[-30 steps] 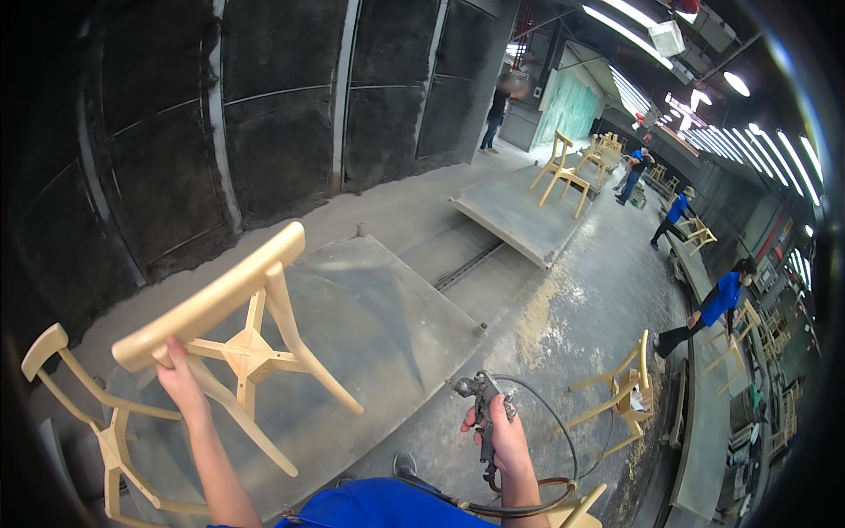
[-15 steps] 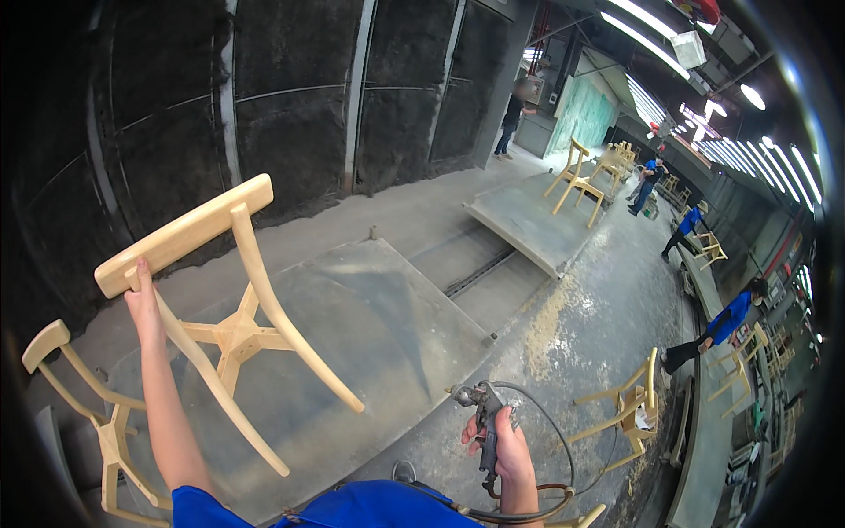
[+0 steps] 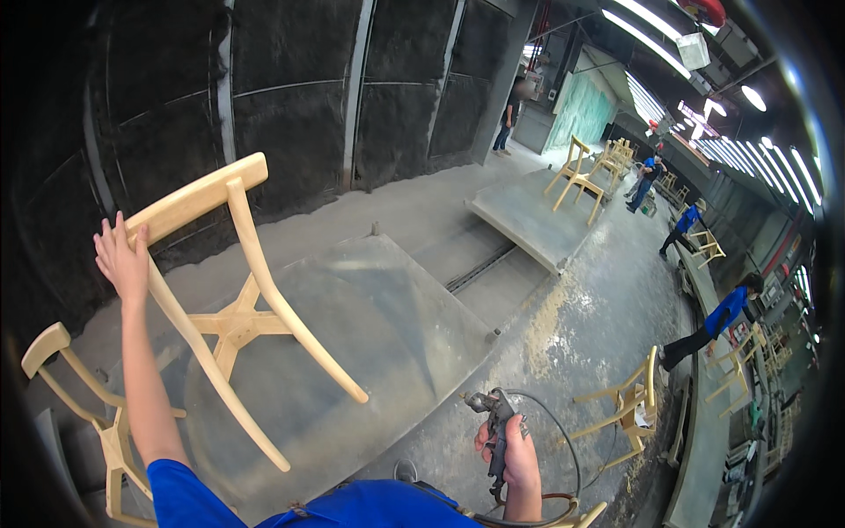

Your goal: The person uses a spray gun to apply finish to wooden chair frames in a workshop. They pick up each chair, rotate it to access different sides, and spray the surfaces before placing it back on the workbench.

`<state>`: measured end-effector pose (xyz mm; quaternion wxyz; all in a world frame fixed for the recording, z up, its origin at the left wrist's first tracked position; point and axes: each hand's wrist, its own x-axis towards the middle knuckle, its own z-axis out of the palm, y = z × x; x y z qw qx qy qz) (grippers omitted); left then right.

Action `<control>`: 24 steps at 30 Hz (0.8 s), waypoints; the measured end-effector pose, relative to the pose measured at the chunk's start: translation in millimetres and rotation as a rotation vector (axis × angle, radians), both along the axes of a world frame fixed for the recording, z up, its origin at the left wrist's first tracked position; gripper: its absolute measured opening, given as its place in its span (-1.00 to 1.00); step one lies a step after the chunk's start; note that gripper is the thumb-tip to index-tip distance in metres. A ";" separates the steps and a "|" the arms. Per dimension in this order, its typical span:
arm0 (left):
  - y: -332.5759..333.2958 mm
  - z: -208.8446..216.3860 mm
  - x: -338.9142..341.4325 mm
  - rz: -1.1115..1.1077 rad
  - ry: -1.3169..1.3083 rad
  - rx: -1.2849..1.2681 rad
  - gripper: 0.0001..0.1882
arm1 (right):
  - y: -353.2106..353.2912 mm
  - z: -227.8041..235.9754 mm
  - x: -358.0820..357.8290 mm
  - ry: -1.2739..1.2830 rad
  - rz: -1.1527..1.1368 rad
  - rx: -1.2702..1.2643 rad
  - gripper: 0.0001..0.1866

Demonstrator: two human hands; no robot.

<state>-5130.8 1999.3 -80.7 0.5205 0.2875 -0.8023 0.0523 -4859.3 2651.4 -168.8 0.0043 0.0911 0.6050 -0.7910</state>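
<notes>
1. Left hand (image 3: 123, 257) is up high on the left, fingers wrapped on the top rail of a pale wooden chair back (image 3: 231, 299), which hangs tilted in the air, legs pointing down to the right.
2. Right hand (image 3: 513, 456) is low and near, closed around the grip of a spray gun (image 3: 493, 421); a dark hose (image 3: 563, 440) loops off it to the right.
3. Count the bare frames close by: the held one, a second chair back (image 3: 84, 405) at near left, and a third frame (image 3: 629, 403) standing right of the gun.
4. More pale chairs (image 3: 581, 176) sit on a far raised platform (image 3: 519, 216).
5. Underfoot, a grey dusty platform (image 3: 387, 308) with a rail groove beyond it.
6. Dark panelled walls (image 3: 290, 97) behind, strip lights upper right, several workers in blue (image 3: 717, 319) along the right.
</notes>
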 end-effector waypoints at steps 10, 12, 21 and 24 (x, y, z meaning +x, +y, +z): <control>-8.0 31.8 -1.0 -0.092 -0.269 0.071 -0.31 | -9.8 2.2 -2.2 0.016 0.021 -0.029 -0.25; -8.8 34.7 -0.6 -0.111 -0.276 0.061 -0.31 | -13.9 4.5 -4.2 -0.003 0.015 -0.001 -0.25; 0.2 38.6 1.7 -0.168 -0.354 0.070 -0.21 | -18.0 6.6 -9.4 -0.011 0.051 0.036 -0.25; 5.8 38.2 -0.5 -0.171 -0.349 0.062 -0.19 | -14.7 7.1 -9.8 -0.015 0.049 0.038 -0.24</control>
